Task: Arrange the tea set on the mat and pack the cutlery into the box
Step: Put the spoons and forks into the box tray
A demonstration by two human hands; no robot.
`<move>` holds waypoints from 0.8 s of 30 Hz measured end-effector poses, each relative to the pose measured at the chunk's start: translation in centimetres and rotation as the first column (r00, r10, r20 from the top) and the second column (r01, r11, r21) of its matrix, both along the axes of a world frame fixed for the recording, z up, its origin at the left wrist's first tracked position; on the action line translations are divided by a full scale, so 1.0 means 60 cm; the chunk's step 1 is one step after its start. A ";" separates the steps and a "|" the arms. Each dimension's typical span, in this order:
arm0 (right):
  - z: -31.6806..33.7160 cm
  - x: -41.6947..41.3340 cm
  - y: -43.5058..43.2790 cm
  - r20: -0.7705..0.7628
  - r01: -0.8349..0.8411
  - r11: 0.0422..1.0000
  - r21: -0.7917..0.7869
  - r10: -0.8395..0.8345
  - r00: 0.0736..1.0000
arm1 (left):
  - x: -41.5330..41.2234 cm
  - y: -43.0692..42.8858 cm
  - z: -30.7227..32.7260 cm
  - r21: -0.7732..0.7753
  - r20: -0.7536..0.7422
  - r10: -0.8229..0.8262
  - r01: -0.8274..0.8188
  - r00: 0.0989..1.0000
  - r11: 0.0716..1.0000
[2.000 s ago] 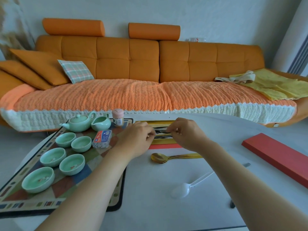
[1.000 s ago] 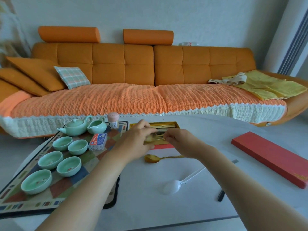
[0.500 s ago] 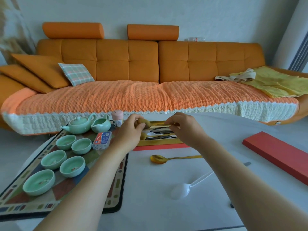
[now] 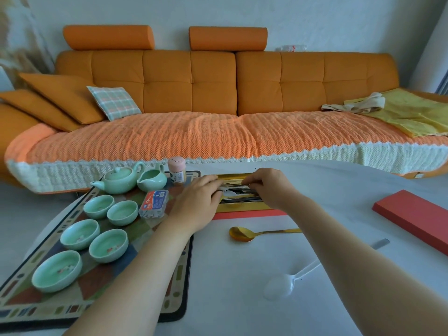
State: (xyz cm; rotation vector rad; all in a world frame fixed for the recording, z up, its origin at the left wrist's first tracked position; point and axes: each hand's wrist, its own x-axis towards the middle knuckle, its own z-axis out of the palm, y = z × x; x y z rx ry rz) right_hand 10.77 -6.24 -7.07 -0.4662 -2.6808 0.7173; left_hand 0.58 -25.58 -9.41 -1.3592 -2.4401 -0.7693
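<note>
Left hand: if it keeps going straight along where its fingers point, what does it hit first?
The left hand points right, into the gold-lined box. It would likely first meet the cutlery lying there, then the right hand; depth is unclear.

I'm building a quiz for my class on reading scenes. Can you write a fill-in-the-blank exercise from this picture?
1. The number of green teacups on the mat is ____.
2. The spoon lying on the table just in front of the cutlery box is ____ in colour.
3. The red lid lies to the ____ of the box.
4. Both the left hand and the right hand are over the ____.

Missing words: five; gold; right; box
</note>
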 end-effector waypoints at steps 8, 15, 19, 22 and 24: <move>0.002 0.006 0.003 0.047 0.052 0.999 0.010 -0.052 0.998 | 0.007 0.002 -0.001 -0.005 0.041 -0.008 0.008 0.999 1.000; 0.007 0.035 -0.018 0.135 -0.076 0.990 0.121 0.059 0.989 | 0.024 -0.003 0.006 -0.045 0.008 -0.033 0.034 0.999 0.998; 0.016 0.057 -0.018 -0.017 -0.102 0.977 0.188 0.107 0.994 | 0.040 -0.001 0.015 -0.064 -0.092 -0.046 0.040 0.995 0.997; 0.036 0.083 -0.024 -0.032 -0.129 0.979 0.158 0.136 0.990 | 0.057 0.003 0.026 -0.029 -0.214 -0.075 0.071 0.974 0.997; 0.046 0.101 -0.034 0.057 -0.157 0.976 0.151 0.150 0.987 | 0.075 0.004 0.035 -0.041 -0.188 -0.110 0.104 0.976 0.994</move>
